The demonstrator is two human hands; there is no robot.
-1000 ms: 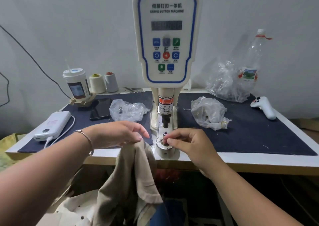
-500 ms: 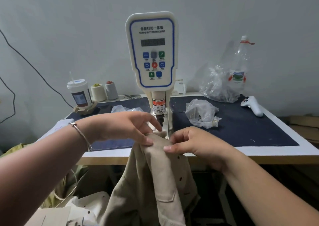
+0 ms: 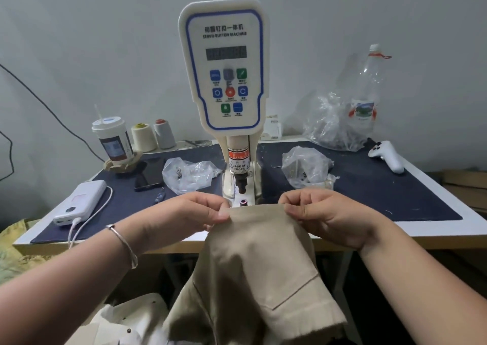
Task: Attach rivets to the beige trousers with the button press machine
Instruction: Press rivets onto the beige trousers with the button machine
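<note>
While both hands (image 3: 184, 216) (image 3: 326, 216) pinch trousers (image 3: 258, 255) — lower die hidden.

Counted: two hands (image 3: 184, 218) (image 3: 324, 215), one press (image 3: 224, 81), three bags (image 3: 189, 176) (image 3: 305, 168) (image 3: 332, 123), two spools (image 3: 143, 137) (image 3: 164, 133), one cup (image 3: 113, 141), one bottle (image 3: 369, 81).

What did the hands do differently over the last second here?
A second ago the right hand was at the press's lower die while the left hand held bunched fabric. Now both pinch the top edge of the beige trousers, stretched flat just in front of the die. The machine and table items stayed put.
</note>
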